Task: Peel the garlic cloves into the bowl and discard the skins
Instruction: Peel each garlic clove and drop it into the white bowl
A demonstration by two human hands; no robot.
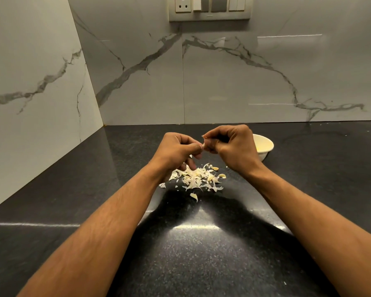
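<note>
Pinching a garlic clove [204,145] between them, the left hand [178,150] and right hand [234,146] meet above the dark counter [201,254], fingers curled round it. The clove is mostly hidden, so its long axis cannot be told. The bowl [265,145] sits just behind and right of the right hand, making that hand the nearer for the drop. The pile of skins [196,177] lies below and nearer, with several cloves [215,168] at its right edge. Both forearms are extended forward, wrists converging.
</note>
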